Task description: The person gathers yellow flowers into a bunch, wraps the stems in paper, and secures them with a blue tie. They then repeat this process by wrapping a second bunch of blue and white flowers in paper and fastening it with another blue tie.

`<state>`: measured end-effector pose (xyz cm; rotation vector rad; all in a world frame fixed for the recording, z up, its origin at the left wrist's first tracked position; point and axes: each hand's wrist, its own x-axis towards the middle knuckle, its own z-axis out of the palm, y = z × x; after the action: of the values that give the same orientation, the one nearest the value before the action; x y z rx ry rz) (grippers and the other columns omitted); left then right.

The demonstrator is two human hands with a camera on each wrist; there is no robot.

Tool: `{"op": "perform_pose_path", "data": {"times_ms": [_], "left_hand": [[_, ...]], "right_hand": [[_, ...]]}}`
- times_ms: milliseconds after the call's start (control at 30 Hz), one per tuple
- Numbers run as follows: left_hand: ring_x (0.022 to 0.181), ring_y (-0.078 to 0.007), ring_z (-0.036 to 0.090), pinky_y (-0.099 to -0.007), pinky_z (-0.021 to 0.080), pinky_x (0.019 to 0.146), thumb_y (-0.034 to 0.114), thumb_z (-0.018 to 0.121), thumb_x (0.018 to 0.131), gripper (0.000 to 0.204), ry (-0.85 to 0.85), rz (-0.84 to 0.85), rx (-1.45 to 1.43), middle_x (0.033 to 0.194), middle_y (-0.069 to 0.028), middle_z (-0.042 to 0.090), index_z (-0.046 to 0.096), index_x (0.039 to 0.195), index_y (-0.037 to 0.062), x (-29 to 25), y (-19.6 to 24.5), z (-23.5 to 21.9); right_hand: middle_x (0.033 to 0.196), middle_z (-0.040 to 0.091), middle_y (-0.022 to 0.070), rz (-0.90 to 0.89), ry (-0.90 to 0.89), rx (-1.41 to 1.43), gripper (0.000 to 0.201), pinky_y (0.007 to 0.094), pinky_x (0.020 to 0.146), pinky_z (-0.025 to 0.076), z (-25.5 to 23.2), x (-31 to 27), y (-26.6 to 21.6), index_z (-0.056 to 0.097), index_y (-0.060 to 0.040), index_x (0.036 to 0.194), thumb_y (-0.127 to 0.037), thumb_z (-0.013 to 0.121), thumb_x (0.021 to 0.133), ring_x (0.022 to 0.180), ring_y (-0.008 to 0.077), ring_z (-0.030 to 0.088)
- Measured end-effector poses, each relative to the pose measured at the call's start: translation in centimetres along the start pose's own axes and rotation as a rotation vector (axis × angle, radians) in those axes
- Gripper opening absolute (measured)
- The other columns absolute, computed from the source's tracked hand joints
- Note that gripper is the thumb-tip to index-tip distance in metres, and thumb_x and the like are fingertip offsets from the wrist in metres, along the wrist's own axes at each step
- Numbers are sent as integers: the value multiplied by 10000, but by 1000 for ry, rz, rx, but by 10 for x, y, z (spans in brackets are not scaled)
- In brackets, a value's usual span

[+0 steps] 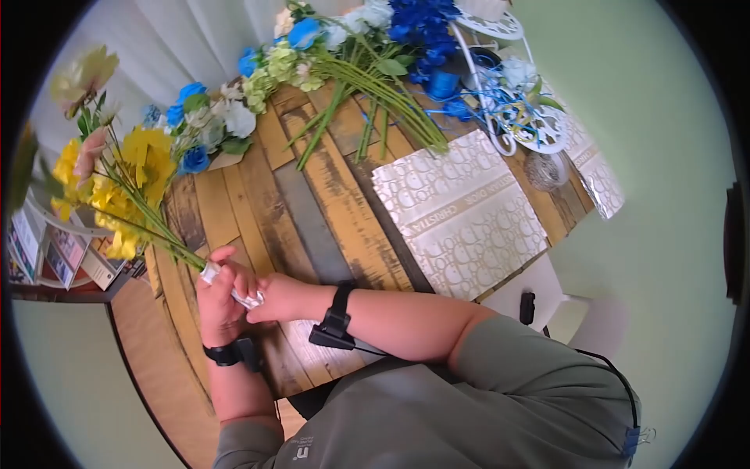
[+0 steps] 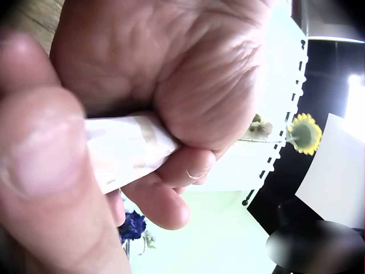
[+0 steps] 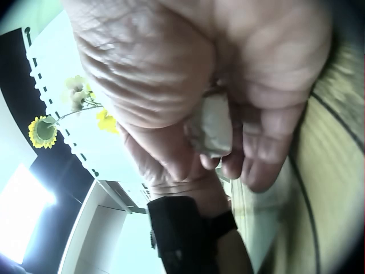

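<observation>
A bouquet of yellow flowers (image 1: pixel 129 187) with a few pale pink and cream blooms leans out to the left over the table edge. White wrapping (image 1: pixel 248 298) covers the lower part of its green stems (image 1: pixel 176 248). My left hand (image 1: pixel 220 301) grips the wrapped stems, fingers curled round them. At the lower end, my right hand (image 1: pixel 283 298) pinches the wrapping between thumb and fingers. In the right wrist view, the blunt end of the white wrapping (image 3: pixel 212 125) shows between the fingers.
Blue, white and green flowers (image 1: pixel 269 74) line the table's back edge, their long stems (image 1: pixel 391 98) lying across the planks. Patterned paper sheets (image 1: pixel 465 215) lie to the right. Beyond them, a white metal stand (image 1: pixel 539 129) holds blue ribbons. A magazine rack (image 1: pixel 58 246) stands at far left.
</observation>
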<state>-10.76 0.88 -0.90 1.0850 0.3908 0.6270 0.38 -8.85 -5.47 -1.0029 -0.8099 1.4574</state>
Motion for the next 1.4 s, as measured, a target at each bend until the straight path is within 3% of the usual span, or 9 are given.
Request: {"op": "perform_pose_path", "data": {"times_ms": [67, 133, 233, 500, 733, 1067, 1167, 1333, 1400], "left_hand": [[490, -195, 516, -433, 558, 604, 242, 622, 1014, 321, 80, 15, 35, 596, -30, 475, 564, 1254, 37, 2, -3, 1], [469, -152, 472, -351, 484, 491, 246, 603, 1026, 316, -63, 52, -1, 598, -11, 458, 549, 1277, 61, 8, -6, 1], [444, -58, 339, -237, 350, 435, 355, 558, 1042, 368, -65, -9, -197, 577, 55, 364, 552, 1285, 79, 10, -6, -4], [426, -40, 310, -218, 317, 426, 406, 547, 1035, 477, -227, 86, -402, 557, 72, 339, 523, 1383, 80, 12, -10, -14], [413, -62, 259, -241, 255, 395, 433, 425, 1080, 391, -191, -36, -448, 522, 67, 280, 561, 1144, 71, 11, 5, 3], [415, -84, 215, -273, 212, 395, 398, 475, 1071, 323, -36, -119, -443, 525, 55, 256, 518, 898, 129, 12, 6, 3], [411, -84, 210, -271, 200, 392, 378, 506, 1062, 306, -39, -115, -448, 523, 53, 258, 519, 884, 129, 13, 2, 1], [411, -82, 211, -262, 195, 397, 362, 532, 1053, 292, -27, -138, -474, 524, 60, 259, 531, 878, 129, 14, 2, -3], [412, -82, 215, -262, 199, 399, 357, 535, 1052, 284, -49, -145, -499, 524, 60, 261, 535, 877, 133, 15, 1, -3]], "right_hand": [[752, 696, 146, -34, 40, -467, 216, 400, 649, 542, -2, -8, -14, 677, -16, 842, -226, 723, 832, 700, 300, 696], [783, 670, 240, -151, 82, -545, 199, 475, 676, 519, 0, -11, -19, 686, -24, 860, -215, 637, 836, 751, 432, 664], [819, 673, 260, -82, 52, -545, 193, 487, 701, 515, -1, -8, -16, 692, -8, 881, -178, 609, 840, 787, 440, 663], [818, 669, 273, -89, 76, -636, 286, 479, 712, 510, 1, -12, -19, 683, 29, 894, -246, 602, 905, 766, 439, 658], [825, 674, 276, -168, 44, -672, 313, 482, 709, 511, -1, -8, -11, 698, 19, 894, -280, 603, 894, 782, 436, 665], [730, 671, 196, -225, 166, -726, 266, 409, 656, 510, 8, -4, -4, 664, 13, 876, -252, 643, 868, 701, 326, 664], [769, 676, 94, 83, 200, -549, 331, 333, 649, 526, 16, -26, -24, 608, 17, 1092, -207, 706, 870, 701, 192, 658], [893, 681, 55, -187, 219, -812, 541, 285, 724, 528, -10, -75, -34, 513, -16, 1377, -207, 711, 911, 816, 136, 640], [899, 706, 59, -173, 308, -811, 423, 291, 724, 533, -30, -105, -60, 604, -3, 1259, -203, 711, 901, 807, 127, 653]]}}
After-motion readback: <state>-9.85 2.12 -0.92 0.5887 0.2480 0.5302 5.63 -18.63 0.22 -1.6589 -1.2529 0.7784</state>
